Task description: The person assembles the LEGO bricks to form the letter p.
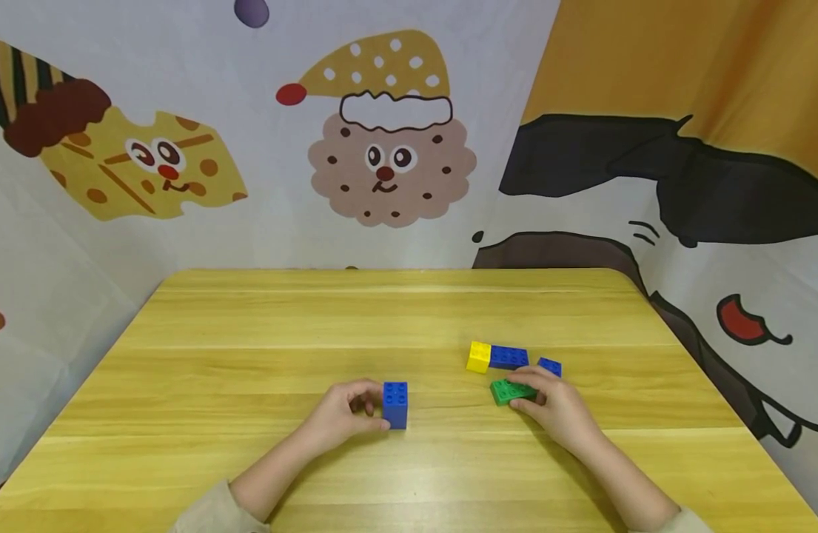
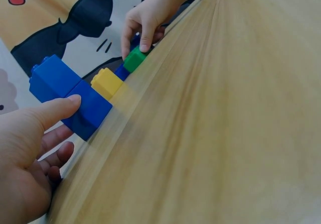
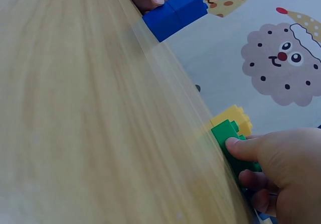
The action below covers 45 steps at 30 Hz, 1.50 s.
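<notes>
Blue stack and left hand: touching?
Touching. The left wrist view shows it: the left hand has its thumb pressed flat against the side of the blue stack, with no gap.

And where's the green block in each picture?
Head: the green block is right of centre, below the middle, pinched by the right hand.
Left wrist: the green block is in the upper part, left of centre.
Right wrist: the green block is lower right.
Shared landmark: the yellow block.
</notes>
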{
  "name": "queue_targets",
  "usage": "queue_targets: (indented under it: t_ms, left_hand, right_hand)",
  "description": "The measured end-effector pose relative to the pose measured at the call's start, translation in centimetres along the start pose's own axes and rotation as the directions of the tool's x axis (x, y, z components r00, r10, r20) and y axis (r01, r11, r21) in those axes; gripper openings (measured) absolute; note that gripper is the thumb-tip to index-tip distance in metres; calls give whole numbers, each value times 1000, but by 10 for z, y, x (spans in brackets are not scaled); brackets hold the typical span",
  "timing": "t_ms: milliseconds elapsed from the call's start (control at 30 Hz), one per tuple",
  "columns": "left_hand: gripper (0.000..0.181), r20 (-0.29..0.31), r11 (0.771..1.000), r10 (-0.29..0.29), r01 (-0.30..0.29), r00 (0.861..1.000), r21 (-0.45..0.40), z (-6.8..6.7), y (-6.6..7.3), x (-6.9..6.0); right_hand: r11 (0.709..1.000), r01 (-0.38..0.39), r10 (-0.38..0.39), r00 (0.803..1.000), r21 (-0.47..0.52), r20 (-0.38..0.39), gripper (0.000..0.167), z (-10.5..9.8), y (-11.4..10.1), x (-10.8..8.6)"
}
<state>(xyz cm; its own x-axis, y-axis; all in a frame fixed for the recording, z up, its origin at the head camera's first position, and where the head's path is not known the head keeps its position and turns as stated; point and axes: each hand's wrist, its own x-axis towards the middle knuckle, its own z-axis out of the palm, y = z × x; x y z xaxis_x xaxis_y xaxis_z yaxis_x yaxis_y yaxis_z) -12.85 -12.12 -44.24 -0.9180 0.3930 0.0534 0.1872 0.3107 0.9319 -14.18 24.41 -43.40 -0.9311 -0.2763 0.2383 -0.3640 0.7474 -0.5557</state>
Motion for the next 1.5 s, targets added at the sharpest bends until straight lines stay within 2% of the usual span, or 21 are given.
queue_targets:
  t_ms: [300,633,867,1333,1500]
  left_hand:
    - [37,2,1000,4,-4,1000,-7,1,-2,0]
    - [36,3,1000,17,-17,1000,-14,0,-3,0]
    - [36,4,1000,13,-13,1000,-6,0,-3,0]
    - [36,10,1000,10,-10,1000,-23,-1,-2,0]
    - [36,9,1000,-9,9,1000,-10,0,1,0]
  right_hand:
    - [999,34,-34,999,12,-28,36,-1,1,0]
    - [996,82,-78,993,42,-92,38,-2,-5,-1]
    - [989,104,-92,988,101,-123,38,-3,-17,-1]
    - [971,146,-126,986,190,-111,37,-6,-44,6]
    - [964,160,-137,983,210,-121,37,-5,-52,10]
